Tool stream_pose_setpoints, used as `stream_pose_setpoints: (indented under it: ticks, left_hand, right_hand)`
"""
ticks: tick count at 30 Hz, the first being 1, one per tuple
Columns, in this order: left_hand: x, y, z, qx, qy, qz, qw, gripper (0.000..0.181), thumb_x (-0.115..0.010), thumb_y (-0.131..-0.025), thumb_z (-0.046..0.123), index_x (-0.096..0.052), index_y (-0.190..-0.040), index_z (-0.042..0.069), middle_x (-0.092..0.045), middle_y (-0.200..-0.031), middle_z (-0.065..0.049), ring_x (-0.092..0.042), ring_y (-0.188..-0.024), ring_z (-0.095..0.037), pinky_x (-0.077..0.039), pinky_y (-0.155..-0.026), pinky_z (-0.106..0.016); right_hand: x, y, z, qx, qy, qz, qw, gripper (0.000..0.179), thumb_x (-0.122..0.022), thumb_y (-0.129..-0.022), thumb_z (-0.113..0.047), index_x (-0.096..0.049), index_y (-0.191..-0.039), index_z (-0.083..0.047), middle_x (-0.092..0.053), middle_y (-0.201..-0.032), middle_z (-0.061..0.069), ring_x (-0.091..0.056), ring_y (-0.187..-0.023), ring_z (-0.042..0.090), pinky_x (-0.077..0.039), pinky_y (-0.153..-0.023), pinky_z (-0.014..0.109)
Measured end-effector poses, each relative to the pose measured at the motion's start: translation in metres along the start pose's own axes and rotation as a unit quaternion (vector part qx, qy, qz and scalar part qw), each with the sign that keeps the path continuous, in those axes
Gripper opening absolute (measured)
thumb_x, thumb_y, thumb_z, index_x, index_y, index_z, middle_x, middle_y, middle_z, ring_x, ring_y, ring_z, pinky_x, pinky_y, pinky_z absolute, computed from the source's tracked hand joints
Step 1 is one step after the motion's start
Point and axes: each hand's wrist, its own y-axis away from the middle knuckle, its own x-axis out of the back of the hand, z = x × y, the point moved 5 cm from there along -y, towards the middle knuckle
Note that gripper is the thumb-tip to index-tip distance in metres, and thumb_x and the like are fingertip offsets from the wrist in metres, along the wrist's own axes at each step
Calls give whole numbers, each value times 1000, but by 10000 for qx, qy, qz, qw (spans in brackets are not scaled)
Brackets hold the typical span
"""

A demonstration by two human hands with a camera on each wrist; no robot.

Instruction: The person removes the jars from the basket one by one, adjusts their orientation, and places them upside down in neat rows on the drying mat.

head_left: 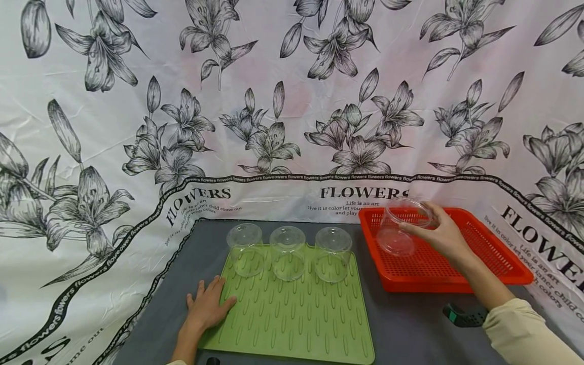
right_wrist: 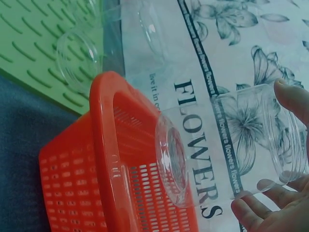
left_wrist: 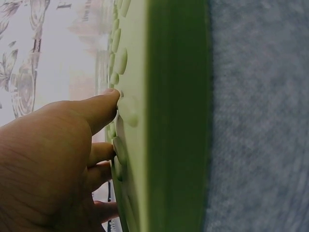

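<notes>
My right hand (head_left: 446,237) grips a clear plastic jar (head_left: 395,242) near its ridged end, with the thumb on one side and fingers on the other. The jar is tilted over the left part of a red basket (head_left: 389,284). In the right wrist view the far end of the jar (right_wrist: 172,159) overlaps the basket's opening. My left hand (head_left: 205,307) rests with spread fingers on the left edge of a green ridged mat (head_left: 296,319). Three similar jars, a left one (head_left: 246,256), a middle one (head_left: 287,258) and a right one (head_left: 333,258), stand in a row along the mat's back.
The basket stands right of the mat on a grey tabletop (head_left: 410,334). A dark strap with a green patch (head_left: 463,315) is by my right sleeve (head_left: 524,324). A small black object (head_left: 213,361) lies at the front edge. Flower-printed cloth (head_left: 274,121) hangs behind the table.
</notes>
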Motion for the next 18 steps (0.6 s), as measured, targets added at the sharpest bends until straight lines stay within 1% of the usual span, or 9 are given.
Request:
stream_pose_setpoints:
  ticks: [6, 14, 18]
  left_hand:
    - [1, 1, 1, -8, -6, 28, 10000, 75, -63, -98, 46, -40, -155, 2, -29, -164, -26, -8, -149, -62, -6, -108, -87]
    - [-1, 0, -1, -11, -4, 30, 10000, 75, -64, -98, 46, -41, -154, 2, -29, -164, -26, -9, -149, -62, -5, -108, -87]
    - [-1, 0, -1, 3, -3, -21, 10000, 75, -64, -98, 45, -40, -155, 2, -28, -164, -27, -9, -149, -62, -5, -108, -87]
  right_hand:
    - [-3, 4, -5, 88, -62, -5, 9999, 103, -69, -94, -50, -1, -166, -20, -19, -169, 23, -22, -150, 55, -35, -107, 77]
    - [-6, 11, -16, 209, -34, 16, 9998, 101, -70, -94, -50, -5, -166, -20, -22, -166, 26, -28, -145, 55, -41, -104, 74]
    - [-8, 14, -20, 318, -38, 8, 9995, 99, -71, -94, -48, -9, -166, -23, -25, -165, 26, -34, -142, 54, -44, -102, 72]
